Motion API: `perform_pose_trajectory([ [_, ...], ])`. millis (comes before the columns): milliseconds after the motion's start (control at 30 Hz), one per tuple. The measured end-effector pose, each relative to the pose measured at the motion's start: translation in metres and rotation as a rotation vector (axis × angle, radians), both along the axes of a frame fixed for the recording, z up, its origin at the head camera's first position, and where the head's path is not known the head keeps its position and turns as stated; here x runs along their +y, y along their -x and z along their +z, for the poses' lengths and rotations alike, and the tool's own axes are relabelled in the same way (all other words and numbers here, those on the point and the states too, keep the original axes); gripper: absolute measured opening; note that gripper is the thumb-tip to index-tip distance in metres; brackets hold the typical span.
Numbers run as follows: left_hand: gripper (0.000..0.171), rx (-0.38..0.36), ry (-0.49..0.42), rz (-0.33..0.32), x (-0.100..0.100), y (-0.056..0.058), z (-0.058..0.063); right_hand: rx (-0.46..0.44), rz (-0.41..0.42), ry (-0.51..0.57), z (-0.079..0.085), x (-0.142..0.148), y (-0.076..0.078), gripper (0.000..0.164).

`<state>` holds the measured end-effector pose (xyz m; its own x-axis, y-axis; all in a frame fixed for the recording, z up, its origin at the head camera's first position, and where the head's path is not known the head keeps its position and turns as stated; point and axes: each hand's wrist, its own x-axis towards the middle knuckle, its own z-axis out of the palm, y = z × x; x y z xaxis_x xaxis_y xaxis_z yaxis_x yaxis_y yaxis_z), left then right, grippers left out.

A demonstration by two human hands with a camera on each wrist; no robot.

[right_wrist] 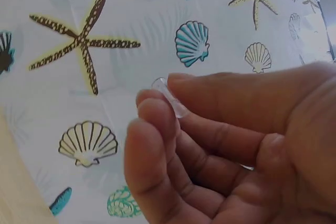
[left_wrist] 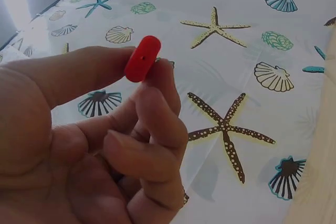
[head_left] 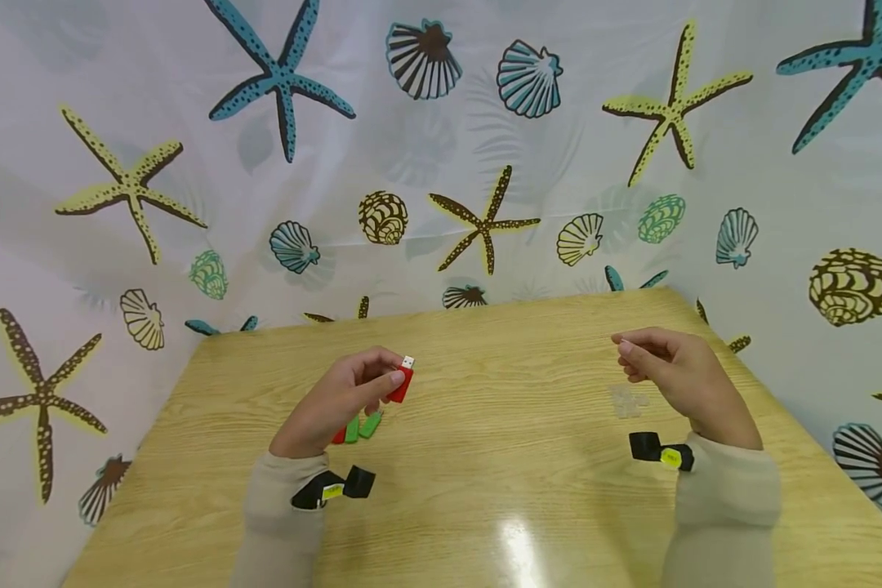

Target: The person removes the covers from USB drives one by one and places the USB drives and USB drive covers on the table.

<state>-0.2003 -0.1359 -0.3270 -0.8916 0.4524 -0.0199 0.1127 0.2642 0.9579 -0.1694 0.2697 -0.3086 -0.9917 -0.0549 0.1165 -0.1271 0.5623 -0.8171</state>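
My left hand (head_left: 331, 404) pinches a red USB stick (head_left: 401, 385) between thumb and fingers, its bare metal plug pointing up and away. The left wrist view shows the stick's rounded red end (left_wrist: 143, 60) with a small hole. Over at the right, my right hand (head_left: 683, 376) holds a small clear plastic piece, probably a cap (right_wrist: 170, 98), between thumb and fingertips; the head view barely shows it. Below the left hand lie green USB sticks (head_left: 371, 424) and a red one (head_left: 339, 437), partly hidden by the hand. Several clear plastic pieces (head_left: 627, 401) lie loosely beneath the right hand.
A wooden table (head_left: 485, 457) lies under both hands, with a bright reflection near its front. A white cloth (head_left: 426, 147) printed with starfish and shells hangs along its back and sides. Black wrist straps (head_left: 316, 492) are on both sleeves.
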Motion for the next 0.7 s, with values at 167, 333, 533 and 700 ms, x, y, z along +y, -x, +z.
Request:
perform_pose_trajectory([
  [167, 0.03, -0.004, 0.037, 0.021, -0.001, 0.008, -0.006, -0.052, -0.131, -0.022, -0.006, 0.011, 0.004, 0.043],
  [333, 0.027, 0.004, 0.078, 0.039, -0.004, 0.015, -0.016, -0.086, -0.175, -0.079, -0.013, 0.019, 0.006, 0.043],
  [533, 0.027, -0.034, 0.114, 0.07, -0.006, 0.024, -0.031, -0.11, -0.178, -0.124, -0.023, 0.029, 0.008, 0.042],
  [700, 0.025, -0.048, 0.147, 0.103, -0.007, 0.029, -0.04, -0.149, -0.192, -0.141, -0.031, 0.036, 0.011, 0.041],
])
